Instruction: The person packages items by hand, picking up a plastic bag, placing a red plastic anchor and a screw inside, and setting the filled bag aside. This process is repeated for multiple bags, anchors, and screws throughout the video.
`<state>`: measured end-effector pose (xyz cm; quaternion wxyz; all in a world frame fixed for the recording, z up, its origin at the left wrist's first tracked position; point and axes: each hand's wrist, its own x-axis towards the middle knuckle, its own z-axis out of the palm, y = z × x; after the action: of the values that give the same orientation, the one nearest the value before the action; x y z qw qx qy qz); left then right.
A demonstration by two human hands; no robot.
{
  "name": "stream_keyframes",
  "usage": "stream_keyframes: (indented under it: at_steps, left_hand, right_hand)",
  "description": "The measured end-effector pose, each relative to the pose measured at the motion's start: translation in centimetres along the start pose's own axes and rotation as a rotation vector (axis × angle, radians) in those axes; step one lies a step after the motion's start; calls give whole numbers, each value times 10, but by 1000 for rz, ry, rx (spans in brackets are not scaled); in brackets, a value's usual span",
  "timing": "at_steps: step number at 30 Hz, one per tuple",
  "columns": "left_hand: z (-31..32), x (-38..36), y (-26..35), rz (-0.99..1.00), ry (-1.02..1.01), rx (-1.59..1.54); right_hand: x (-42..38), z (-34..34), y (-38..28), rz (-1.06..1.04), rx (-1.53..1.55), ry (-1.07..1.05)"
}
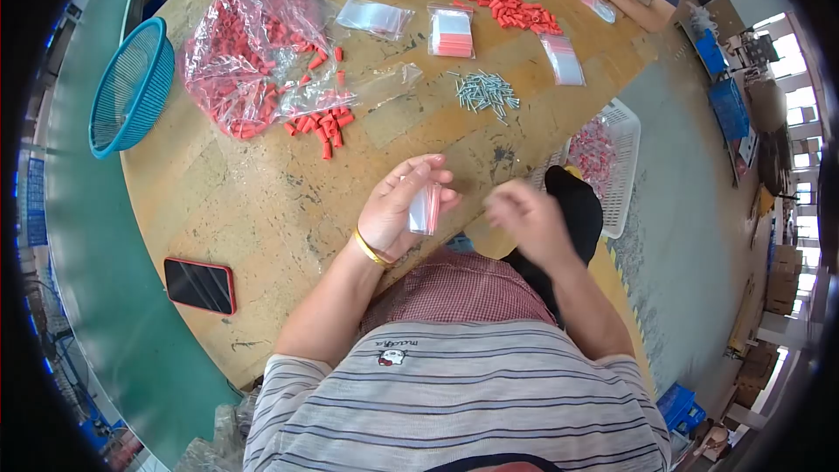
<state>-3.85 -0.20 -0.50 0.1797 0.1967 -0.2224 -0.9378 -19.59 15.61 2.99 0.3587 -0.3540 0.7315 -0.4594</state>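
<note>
Small clear bags (423,211) in the left hand (391,203)
The flat, red-edged stack lies against the fingers (447,196), near the tabletop's (253,210) edge.

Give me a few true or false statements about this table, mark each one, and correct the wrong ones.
1. The left hand holds small plastic bags. True.
2. The right hand rests on the phone. False: it is well apart from the phone, to the right of the left hand.
3. Some red caps lie outside the big clear bag. True.
4. The white crate stands on the table. False: it is beside the table, on the right.
5. The blue basket is at the table's left side. True.
</note>
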Motion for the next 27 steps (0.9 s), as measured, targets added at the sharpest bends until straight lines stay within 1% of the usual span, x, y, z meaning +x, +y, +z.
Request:
stream_keyframes:
  at_steps: [1,3,4,7,8,11,12,14,15,16,17,19,20,23,24,27]
  left_hand:
    - [0,0,-1,11,13,25]
    - [-1,-1,-3,34,40,74]
    - [-4,2,-8,107,55,68]
    - [2,4,-11,136,109,6]
    - [3,1,-9,113,74,20]
    - [6,-3,-3,67,-9,60]
    - [6,-4,-3,64,-18,74]
    - [3,-4,-4,77,-26,48]
    - [0,-2,-6,93,6,73]
    - [-3,1,-9,111,39,99]
    - [-4,2,-10,129,72,124]
    - [-1,0,-7,86,62,179]
    - [2,-1,-6,62,55,208]
    - [8,-5,-5,83,-24,492]
    - [10,-7,-4,76,-50,508]
    - [14,-8,-4,64,-118,526]
  right_hand:
    - [0,22,-10,9,68,-103]
    - [6,46,-21,-77,-25,-104]
    - [8,53,-23,-121,-75,-104]
    - [14,60,-20,-159,-134,-99]
    - [16,63,-13,-177,-155,-59]
    - [16,63,-22,-76,131,33]
    - [17,66,-18,-121,205,53]
    - [16,65,-9,-118,185,34]
    - [16,64,-7,-117,177,25]
    - [16,60,-9,-100,149,40]
    - [18,56,-8,-135,98,78]
    - [25,48,-6,-203,-2,159]
    - [26,41,-9,-182,16,97]
    - [32,28,-14,-18,255,-111]
    - [34,27,-18,4,309,-187]
    - [33,21,-18,68,312,-337]
